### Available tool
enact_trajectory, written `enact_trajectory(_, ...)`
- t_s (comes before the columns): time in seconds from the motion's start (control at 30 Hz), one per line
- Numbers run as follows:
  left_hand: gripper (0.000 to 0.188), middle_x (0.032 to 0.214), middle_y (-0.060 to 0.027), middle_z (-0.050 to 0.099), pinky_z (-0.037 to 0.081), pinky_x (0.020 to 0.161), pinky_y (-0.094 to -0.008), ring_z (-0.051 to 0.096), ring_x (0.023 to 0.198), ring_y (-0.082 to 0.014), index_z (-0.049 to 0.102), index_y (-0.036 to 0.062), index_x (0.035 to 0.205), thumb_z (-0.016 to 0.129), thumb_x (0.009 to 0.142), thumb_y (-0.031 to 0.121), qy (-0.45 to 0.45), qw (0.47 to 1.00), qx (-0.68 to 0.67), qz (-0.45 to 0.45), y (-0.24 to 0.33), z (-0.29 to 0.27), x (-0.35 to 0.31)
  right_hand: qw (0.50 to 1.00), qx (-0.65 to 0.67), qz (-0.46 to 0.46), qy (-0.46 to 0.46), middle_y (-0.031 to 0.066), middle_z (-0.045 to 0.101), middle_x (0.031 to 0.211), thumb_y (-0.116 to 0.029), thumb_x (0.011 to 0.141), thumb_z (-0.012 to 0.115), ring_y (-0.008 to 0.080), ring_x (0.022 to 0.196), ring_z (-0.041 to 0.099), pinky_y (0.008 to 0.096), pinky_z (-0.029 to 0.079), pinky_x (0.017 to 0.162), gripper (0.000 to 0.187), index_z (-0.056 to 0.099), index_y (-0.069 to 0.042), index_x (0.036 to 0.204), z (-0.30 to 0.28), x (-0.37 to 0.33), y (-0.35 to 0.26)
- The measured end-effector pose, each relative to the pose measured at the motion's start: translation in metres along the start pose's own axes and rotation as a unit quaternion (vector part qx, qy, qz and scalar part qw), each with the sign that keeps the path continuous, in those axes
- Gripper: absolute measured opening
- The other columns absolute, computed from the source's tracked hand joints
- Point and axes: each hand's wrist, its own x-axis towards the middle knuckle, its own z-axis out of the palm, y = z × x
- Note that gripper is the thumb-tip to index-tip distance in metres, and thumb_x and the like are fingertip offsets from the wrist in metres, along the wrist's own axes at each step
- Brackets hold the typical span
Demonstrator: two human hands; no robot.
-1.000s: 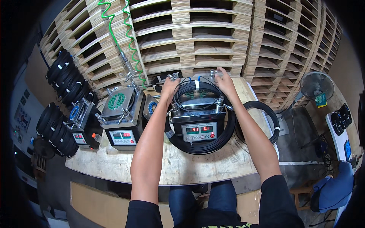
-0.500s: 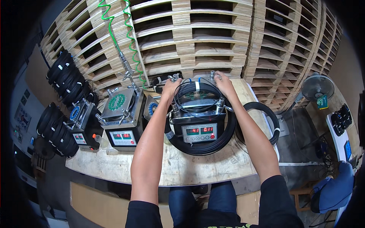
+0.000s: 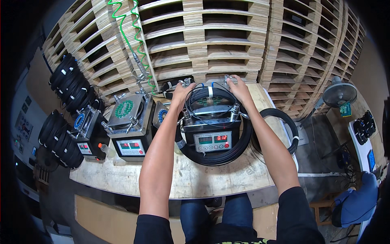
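A polishing machine [image 3: 191, 134] with a lit front panel stands on the bench before me. My left hand [image 3: 181, 93] is closed around the metal clamp knob [image 3: 187, 82] at its back left corner. At the back right corner, the fingers of my right hand [image 3: 239, 89] pinch a matching clamp knob [image 3: 227, 78]. Between my hands a thin loop of black cable [image 3: 195, 97], tied with a white band, lies over the machine's top plate. A thicker black cable coil [image 3: 221, 160] hangs around its front. Near corner clamps [image 3: 236, 109] show uncovered. My fingertips are partly hidden behind the knobs.
Left of it stand two similar machines [image 3: 132, 142] [image 3: 84, 140] and a small bottle with an orange cap [image 3: 106, 149]. Another cable coil [image 3: 294, 132] lies right. An air gun [image 3: 141, 69] hangs on a green coiled hose. Pallets [image 3: 227, 32] rise behind; a fan [image 3: 340, 95] stands right.
Both hands stay at the back clamp knobs with barely any shift. The air gun has swung slightly right and down. The readout on the machine's panel has changed.
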Motion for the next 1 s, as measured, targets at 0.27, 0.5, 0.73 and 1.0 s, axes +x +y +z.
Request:
enact_trajectory(0.27, 0.102, 0.141, -0.0278, 0.052, 0.045, 0.102, -0.0368, 0.056, 0.126, -0.0330, 0.037, -0.0080, 0.148, 0.069, 0.078, 0.058, -0.008, 0.999, 0.026, -0.047, -0.012, 0.000, 0.016, 0.989, -0.105, -0.091, 0.041, 0.0223, 0.067, 0.117, -0.036, 0.099, 0.056, 0.0244, 0.096, 0.069, 0.0340, 0.053, 0.084, 0.054, 0.049, -0.005, 0.143, 0.010, 0.012, 0.020)
enact_trajectory(0.5, 0.100, 0.142, -0.0267, 0.052, 0.045, 0.103, -0.0370, 0.056, 0.126, -0.0322, 0.036, -0.0069, 0.149, 0.073, 0.078, 0.054, 0.013, 0.999, 0.039, -0.005, -0.025, 0.010, 0.030, 0.998, 0.008, -0.056, 0.018, 0.0139, 0.067, 0.109, -0.027, 0.102, 0.055, 0.0168, 0.079, 0.062, 0.0320, 0.052, 0.075, 0.053, 0.040, -0.005, 0.148, 0.007, 0.022, 0.033)
enact_trajectory(0.73, 0.096, 0.138, -0.0265, 0.055, 0.047, 0.099, -0.0357, 0.059, 0.122, -0.0304, 0.042, -0.0089, 0.145, 0.073, 0.080, 0.055, -0.018, 1.000, 0.020, -0.013, -0.014, 0.008, 0.018, 1.000, -0.001, 0.016, -0.007, 0.0313, 0.059, 0.131, -0.052, 0.094, 0.056, 0.0432, 0.126, 0.056, 0.0418, 0.043, 0.105, 0.069, 0.046, -0.006, 0.145, -0.007, -0.002, -0.002)
enact_trajectory(1.0, 0.086, 0.130, -0.0244, 0.059, 0.049, 0.091, -0.0357, 0.062, 0.112, -0.0283, 0.044, -0.0075, 0.143, 0.065, 0.086, 0.053, -0.028, 0.999, 0.028, -0.027, -0.037, 0.012, 0.048, 0.997, -0.076, -0.003, 0.013, 0.0324, 0.057, 0.133, -0.053, 0.098, 0.050, 0.0433, 0.129, 0.053, 0.0434, 0.042, 0.108, 0.066, 0.046, -0.007, 0.145, -0.005, -0.004, -0.005)
